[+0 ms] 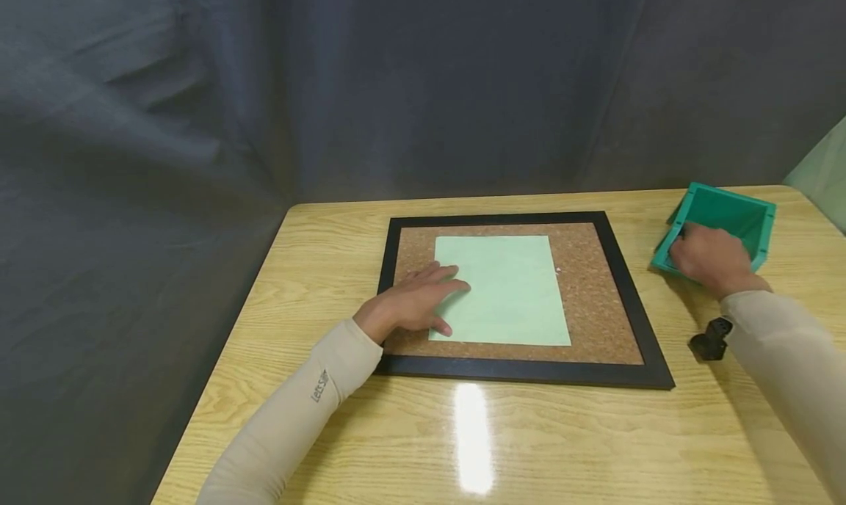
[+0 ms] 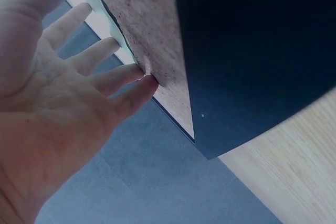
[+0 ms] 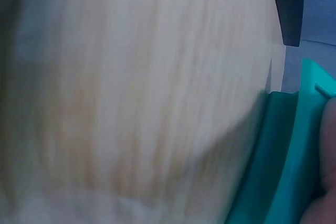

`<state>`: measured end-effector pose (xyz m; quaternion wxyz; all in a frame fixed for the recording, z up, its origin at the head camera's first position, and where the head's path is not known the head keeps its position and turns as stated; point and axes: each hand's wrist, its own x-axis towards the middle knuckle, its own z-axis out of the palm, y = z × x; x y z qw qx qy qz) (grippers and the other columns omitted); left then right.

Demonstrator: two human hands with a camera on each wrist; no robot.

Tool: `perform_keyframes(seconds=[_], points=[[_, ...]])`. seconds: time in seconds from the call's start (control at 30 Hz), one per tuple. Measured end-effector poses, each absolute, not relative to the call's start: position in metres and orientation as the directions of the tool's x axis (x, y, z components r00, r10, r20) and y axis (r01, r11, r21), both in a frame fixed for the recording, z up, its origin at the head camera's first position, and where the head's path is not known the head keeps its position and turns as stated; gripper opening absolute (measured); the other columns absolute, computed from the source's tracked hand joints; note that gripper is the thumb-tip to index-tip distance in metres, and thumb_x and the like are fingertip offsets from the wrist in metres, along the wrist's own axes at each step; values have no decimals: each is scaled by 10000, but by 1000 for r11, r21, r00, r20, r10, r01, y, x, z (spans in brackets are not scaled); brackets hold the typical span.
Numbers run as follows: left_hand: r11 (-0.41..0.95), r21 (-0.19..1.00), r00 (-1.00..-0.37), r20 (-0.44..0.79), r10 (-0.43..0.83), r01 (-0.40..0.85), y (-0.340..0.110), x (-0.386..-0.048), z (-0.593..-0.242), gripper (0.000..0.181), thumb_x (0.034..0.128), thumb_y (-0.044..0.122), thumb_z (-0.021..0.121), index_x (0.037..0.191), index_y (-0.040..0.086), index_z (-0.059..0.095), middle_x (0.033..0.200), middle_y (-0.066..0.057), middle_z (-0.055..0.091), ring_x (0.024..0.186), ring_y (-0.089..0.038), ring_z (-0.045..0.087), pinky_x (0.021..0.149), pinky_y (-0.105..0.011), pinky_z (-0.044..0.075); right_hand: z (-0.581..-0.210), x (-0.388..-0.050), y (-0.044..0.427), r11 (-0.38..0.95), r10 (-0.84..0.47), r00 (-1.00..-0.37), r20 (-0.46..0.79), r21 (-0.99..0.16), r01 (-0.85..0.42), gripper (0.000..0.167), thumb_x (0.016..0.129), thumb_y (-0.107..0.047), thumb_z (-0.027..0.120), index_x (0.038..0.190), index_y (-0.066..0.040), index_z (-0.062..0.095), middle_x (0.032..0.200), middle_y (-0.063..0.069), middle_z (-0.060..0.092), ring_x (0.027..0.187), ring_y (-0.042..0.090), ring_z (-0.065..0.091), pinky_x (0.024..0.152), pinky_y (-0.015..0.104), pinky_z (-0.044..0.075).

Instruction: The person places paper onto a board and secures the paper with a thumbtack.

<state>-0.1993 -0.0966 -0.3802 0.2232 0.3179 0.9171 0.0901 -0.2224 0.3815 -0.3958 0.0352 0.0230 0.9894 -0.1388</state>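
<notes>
Left hand (image 1: pixel 416 299), fingers spread over the left edge of the pale green sheet (image 1: pixel 505 292) on the framed corkboard (image 1: pixel 595 299)! Well apart, the right hand (image 1: pixel 714 255) is in the green bin (image 1: pixel 765 230), far right, grip too hidden to tell; glossy wood-grain table (image 1: pixel 562 446) below, dark drapes (image 1: pixel 449 86) far and left.
</notes>
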Motion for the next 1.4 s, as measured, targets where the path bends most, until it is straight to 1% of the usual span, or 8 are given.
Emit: perform_keyframes(seconds=[0.07,0.17,0.27,0.4,0.5,1.0,1.23,1.4], points=[[780,306,-697,-350,626,546,-97,-200,-380,799,865,400,727,1555,298,337,1690,-13,112,1570,-308,24,1252,-547,125,-396,-222,381,962,43,-996,-72,-267,61,390,994,-240,207,728,-49,418,696,181,451,618,328,449,520,427,375],[777,307,-694,-350,629,549,-97,-199,-381,801,867,402,725,1557,296,333,1690,-16,113,1570,-308,24,1252,-549,125,-395,-220,382,961,38,-996,-85,-269,60,427,997,-245,205,747,-14,464,739,241,501,629,337,463,517,439,395],[778,305,-692,-355,628,549,-97,-199,-381,803,870,405,720,1560,299,324,1691,-17,109,1570,-303,20,1253,-544,124,-395,-219,382,960,26,-995,-100,-275,53,455,997,-246,210,723,-15,490,755,245,519,637,325,457,516,416,385],[782,302,-693,-362,624,546,-97,-199,-380,806,873,406,716,1564,299,315,1693,-18,98,1571,-299,9,1255,-539,125,-394,-220,381,959,27,-993,-114,-276,58,464,983,-250,212,619,-90,450,675,148,457,610,286,419,494,375,336],[781,304,-693,-361,624,545,-97,-198,-379,801,876,400,714,1563,294,316,1692,-23,99,1571,-300,10,1255,-537,127,-394,-222,382,960,31,-991,-128,-271,65,461,976,-245,211,600,-107,439,665,133,438,603,283,410,486,380,335],[779,298,-691,-360,627,552,-98,-199,-381,802,881,410,705,1567,304,303,1693,-15,92,1571,-302,7,1257,-531,122,-395,-222,381,967,45,-992,-121,-243,73,463,992,-235,202,734,-4,510,794,274,503,665,359,448,531,465,396],[781,291,-688,-369,625,553,-98,-199,-382,800,891,413,692,1572,302,287,1695,-13,80,1571,-300,-8,1259,-530,112,-392,-219,375,972,39,-997,-65,-229,53,384,979,-226,254,678,-65,431,657,145,423,595,304,431,500,404,358],[772,291,-682,-361,636,565,-99,-199,-380,797,895,413,686,1572,292,284,1694,-26,82,1570,-310,-6,1256,-542,110,-386,-216,371,975,26,-1000,-1,-222,26,353,949,-212,324,631,-88,413,586,104,421,538,266,421,458,368,338]])
